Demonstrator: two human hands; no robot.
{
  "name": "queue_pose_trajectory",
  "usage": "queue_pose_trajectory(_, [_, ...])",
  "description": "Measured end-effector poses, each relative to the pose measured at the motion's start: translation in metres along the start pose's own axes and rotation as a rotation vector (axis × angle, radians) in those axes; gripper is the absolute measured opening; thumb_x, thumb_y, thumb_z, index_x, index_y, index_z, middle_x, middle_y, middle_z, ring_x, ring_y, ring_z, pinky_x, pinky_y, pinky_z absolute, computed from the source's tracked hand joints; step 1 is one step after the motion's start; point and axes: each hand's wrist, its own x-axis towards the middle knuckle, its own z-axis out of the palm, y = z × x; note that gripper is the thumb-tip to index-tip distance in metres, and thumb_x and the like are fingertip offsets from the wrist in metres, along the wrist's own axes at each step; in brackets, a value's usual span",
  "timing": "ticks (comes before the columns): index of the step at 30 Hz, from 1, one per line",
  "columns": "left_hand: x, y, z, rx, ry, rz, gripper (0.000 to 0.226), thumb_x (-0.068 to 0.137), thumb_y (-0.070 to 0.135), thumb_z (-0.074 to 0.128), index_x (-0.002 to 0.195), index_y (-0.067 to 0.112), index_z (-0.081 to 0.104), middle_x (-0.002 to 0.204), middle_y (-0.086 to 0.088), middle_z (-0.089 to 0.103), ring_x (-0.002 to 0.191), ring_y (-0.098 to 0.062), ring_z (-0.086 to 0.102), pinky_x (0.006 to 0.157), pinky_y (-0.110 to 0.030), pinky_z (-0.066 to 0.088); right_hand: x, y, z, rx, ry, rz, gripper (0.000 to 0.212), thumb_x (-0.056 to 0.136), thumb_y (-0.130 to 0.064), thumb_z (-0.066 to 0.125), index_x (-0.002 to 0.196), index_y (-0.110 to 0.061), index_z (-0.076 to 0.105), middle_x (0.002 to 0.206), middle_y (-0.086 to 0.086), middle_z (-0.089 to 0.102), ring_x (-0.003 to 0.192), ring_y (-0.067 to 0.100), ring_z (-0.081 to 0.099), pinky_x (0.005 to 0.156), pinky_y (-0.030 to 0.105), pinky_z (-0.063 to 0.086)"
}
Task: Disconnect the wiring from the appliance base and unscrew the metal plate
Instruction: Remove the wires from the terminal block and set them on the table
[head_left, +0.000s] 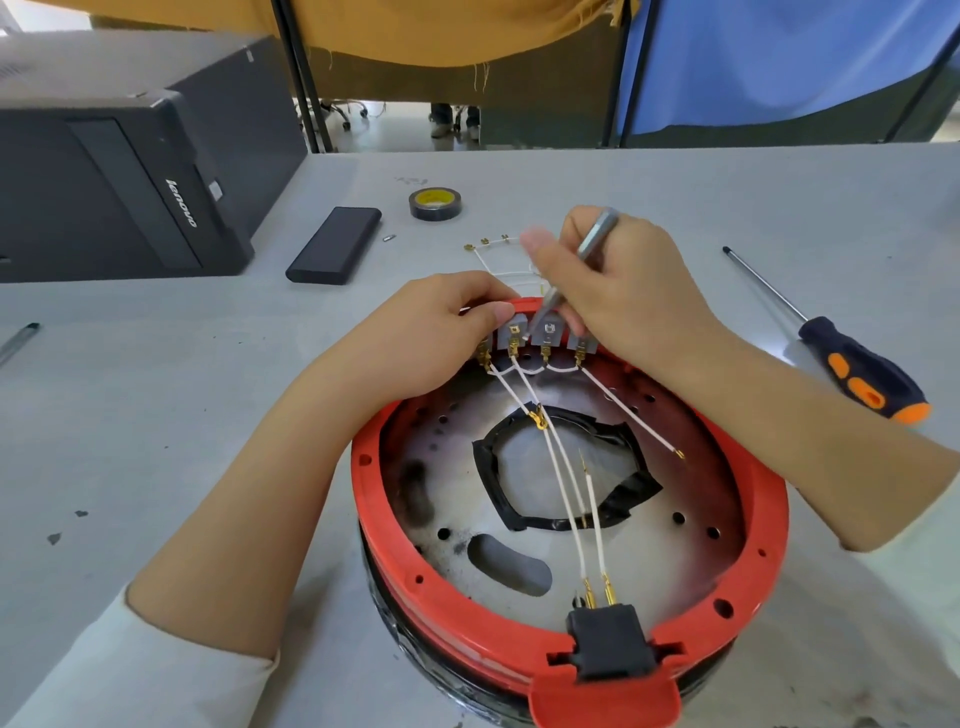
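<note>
Hands at the terminal block (540, 335) on the appliance base (571, 519)

Right hand (618, 286) fingers pinch a metal tool (574, 270) tipped onto the block; left hand (436, 332) fingers pinch its left end.

I see two bare forearms, each coming out of a loose off-white sleeve pushed up well short of the wrist. My left hand (441, 332) and right hand (618, 291) wear no gloves, rings or watch. The nails I can see are short and plain.

"lenovo" in pale letters on the black computer case (156, 171), no other legible text
</note>
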Motion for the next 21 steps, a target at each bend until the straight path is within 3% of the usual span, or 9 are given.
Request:
queue_pose_trajectory(3, [0.000,0.000,-0.001,-0.006,-0.004,0.002,0.021,0.097,0.033,0.047,0.109,0.035,0.064,0.102,0.014,0.065,0.096,-0.005,0.057,0.079,-0.015,0.041,-0.007,-0.006,-0.004,0.032,0.065,-0.176,0.044,0.101,-0.029,0.039,0.067,-0.002,0.047,0.045,0.008,0.049,0.043,0.014,0.055,0.044,0.032,0.042])
queue_pose_trajectory(7, [-0.001,0.000,-0.002,-0.042,-0.033,0.016,0.023,0.098,0.030,0.046,0.111,0.031,0.065,0.106,0.010,0.067,0.102,-0.009,0.058,0.093,-0.027,0.043,0.003,-0.015,-0.006,-0.042,-0.154,-0.149,0.044,0.101,-0.039,0.036,0.074,-0.009,0.053,0.045,-0.002,0.053,0.043,0.010,0.057,0.048,0.019,0.042])
queue_pose_trajectory(10, [-0.002,-0.001,-0.003,-0.115,-0.063,0.021,0.027,0.100,0.025,0.042,0.114,0.029,0.064,0.111,0.011,0.067,0.106,-0.007,0.058,0.097,-0.024,0.041,0.016,-0.019,-0.003,-0.171,-0.233,-0.159,0.049,0.100,-0.045,0.032,0.070,-0.013,0.053,0.046,-0.006,0.053,0.045,0.006,0.055,0.049,0.016,0.038])
queue_pose_trajectory(13, [-0.004,0.000,-0.004,-0.166,-0.025,0.009,0.031,0.101,0.022,0.039,0.093,0.039,0.064,0.100,0.015,0.068,0.094,-0.003,0.059,0.077,-0.003,0.038,0.016,-0.018,0.006,-0.317,-0.226,-0.246,0.049,0.100,-0.044,0.030,0.072,-0.009,0.048,0.051,0.000,0.050,0.050,0.013,0.051,0.054,0.029,0.039])
queue_pose_trajectory(15, [-0.003,0.000,-0.005,-0.158,-0.003,0.002,0.035,0.101,0.022,0.039,0.081,0.042,0.060,0.093,0.013,0.068,0.086,-0.004,0.058,0.065,-0.001,0.037,0.011,-0.017,0.011,-0.323,-0.240,-0.248,0.046,0.100,-0.043,0.029,0.071,-0.009,0.043,0.052,0.006,0.047,0.051,0.018,0.049,0.056,0.035,0.038])
queue_pose_trajectory(18, [-0.002,-0.001,-0.004,-0.141,-0.001,-0.006,0.034,0.101,0.025,0.038,0.079,0.036,0.061,0.066,0.020,0.063,0.061,0.006,0.051,0.057,-0.009,0.039,0.010,-0.015,0.015,-0.359,-0.243,-0.255,0.043,0.099,-0.044,0.029,0.072,-0.011,0.038,0.050,0.006,0.043,0.048,0.020,0.044,0.053,0.037,0.037])
queue_pose_trajectory(21, [0.000,-0.004,-0.003,-0.136,-0.001,-0.024,0.031,0.100,0.027,0.038,0.082,0.025,0.063,0.067,0.005,0.059,0.058,-0.003,0.046,0.061,-0.023,0.040,0.008,-0.018,0.016,-0.476,-0.240,-0.329,0.037,0.096,-0.043,0.028,0.074,-0.013,0.033,0.047,-0.006,0.032,0.043,0.009,0.032,0.046,0.028,0.026])
